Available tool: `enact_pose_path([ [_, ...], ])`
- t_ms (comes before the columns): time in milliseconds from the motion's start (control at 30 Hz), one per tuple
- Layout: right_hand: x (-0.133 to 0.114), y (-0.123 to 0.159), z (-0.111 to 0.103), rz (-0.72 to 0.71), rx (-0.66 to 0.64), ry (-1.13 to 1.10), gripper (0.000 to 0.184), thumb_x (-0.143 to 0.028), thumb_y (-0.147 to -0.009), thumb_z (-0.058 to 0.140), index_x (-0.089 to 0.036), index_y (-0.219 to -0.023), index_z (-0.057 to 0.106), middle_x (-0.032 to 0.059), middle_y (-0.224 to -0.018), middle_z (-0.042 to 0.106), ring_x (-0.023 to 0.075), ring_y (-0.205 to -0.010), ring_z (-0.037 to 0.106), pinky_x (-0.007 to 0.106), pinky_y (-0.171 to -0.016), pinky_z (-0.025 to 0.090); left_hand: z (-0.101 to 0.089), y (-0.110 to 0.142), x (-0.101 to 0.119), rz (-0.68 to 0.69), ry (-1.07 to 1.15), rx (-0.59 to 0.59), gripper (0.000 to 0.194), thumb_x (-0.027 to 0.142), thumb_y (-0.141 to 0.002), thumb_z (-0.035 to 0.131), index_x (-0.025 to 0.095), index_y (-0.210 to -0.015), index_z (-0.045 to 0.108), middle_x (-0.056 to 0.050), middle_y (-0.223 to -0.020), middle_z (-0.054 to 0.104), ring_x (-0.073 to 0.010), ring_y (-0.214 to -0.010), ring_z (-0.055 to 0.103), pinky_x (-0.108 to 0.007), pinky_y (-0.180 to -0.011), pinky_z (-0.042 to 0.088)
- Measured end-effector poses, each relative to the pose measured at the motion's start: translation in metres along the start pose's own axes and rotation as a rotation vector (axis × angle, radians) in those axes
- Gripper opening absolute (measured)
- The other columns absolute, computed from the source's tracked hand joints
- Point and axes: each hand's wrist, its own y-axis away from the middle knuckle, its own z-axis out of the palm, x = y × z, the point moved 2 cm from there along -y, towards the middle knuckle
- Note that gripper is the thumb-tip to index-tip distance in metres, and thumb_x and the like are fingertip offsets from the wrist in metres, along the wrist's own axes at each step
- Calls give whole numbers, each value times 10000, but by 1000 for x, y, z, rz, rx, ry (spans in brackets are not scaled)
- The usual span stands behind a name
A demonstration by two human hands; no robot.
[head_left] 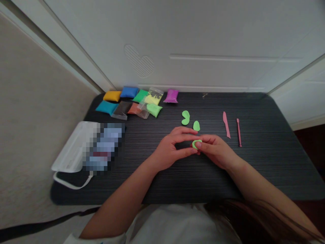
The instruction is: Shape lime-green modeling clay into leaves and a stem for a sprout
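Observation:
A small light green piece of modelling clay (194, 144) is held between my two hands over the table. My right hand (215, 149) pinches it, with the thumb on its face and the fingers behind. From the other side, the thumb and forefinger of my left hand (171, 147) close on its edges; the remaining left fingers stretch out above. Just beyond my fingertips lies a flat green clay oval (196, 126). A curved green clay piece with a notch (186, 117) rests a little farther back.
A pink clay knife (226, 124) and a thin pink modelling tool (239, 133) lie to the right. Several coloured clay packets (129, 92) sit at the back left, a purple one (172, 96) apart. A phone (105, 145), white case (73, 145) and white cable (73, 186) occupy the left side.

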Motion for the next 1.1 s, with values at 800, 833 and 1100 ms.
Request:
enact_pose_path([
  [800, -8, 1, 2, -64, -24, 209, 210, -345, -772, 580, -164, -681, 635, -18, -590, 606, 89, -566, 528, 228, -599, 422, 2, 1, 0, -6, 37, 18, 317, 230, -717, 635, 264, -1030, 604, -51, -1084, 578, -186, -1061, 497, -391, -947, 381],
  [833, -8, 1, 2, -69, -19, 220, 210, -344, -772, 581, -164, -681, 637, -16, -587, 606, 89, -565, 526, 227, -591, 419, 2, 1, 0, -9, 41, 22, 314, 229, -717, 633, 264, -1028, 606, -51, -1080, 579, -187, -1057, 500, -391, -946, 382],
  [1100, -6, 2, 4, -93, -31, 41, 260, -406, -784, 544, -169, -809, 646, 11, -678, 638, 116, -612, 564, 260, -596, 433, 0, 1, -4, -34, 161, 78, 287, 235, -727, 623, 267, -1012, 619, -45, -1043, 604, -183, -1039, 514, -377, -924, 400],
])
